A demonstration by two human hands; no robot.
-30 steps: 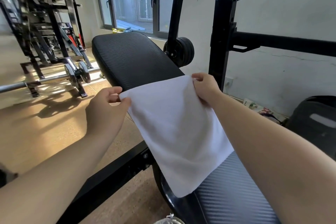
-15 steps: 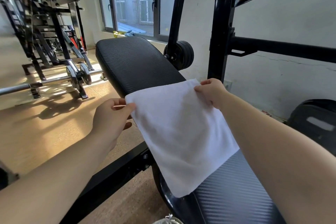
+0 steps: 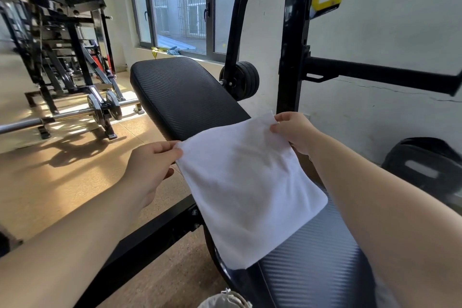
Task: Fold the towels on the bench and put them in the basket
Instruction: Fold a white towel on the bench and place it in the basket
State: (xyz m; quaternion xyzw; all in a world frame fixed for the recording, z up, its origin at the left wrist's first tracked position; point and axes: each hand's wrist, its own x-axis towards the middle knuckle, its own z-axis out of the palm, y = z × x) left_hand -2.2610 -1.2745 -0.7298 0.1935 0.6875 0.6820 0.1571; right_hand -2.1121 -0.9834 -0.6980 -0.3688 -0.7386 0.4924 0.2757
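The white towel (image 3: 247, 187) is held up over the black bench (image 3: 185, 95), and its low edge hangs down onto the near seat pad of the bench. The left hand (image 3: 147, 170) pinches the top left corner between the thumb and the fingers. The right hand (image 3: 295, 130) pinches the top right corner the same way. The towel looks soft and light, so I think it will bend and flop wherever nobody holds it. It does not look slippery, and it will not break. It looks like it is already folded once, because it hangs as a thick, neat square. The corners are the best place to hold it, since holding both top corners keeps the top edge straight and makes the next fold tidy. If one corner slips out, that side will likely droop and the fold will go crooked. At the very bottom of the view a pale, floppy rim (image 3: 225, 299) peeks in, which may be the basket, but I cannot tell for sure. Compared with a second ago, both hands have gone a little lower and farther out over the bench, and the towel has gone with them. The hold on the two corners is the same as before.
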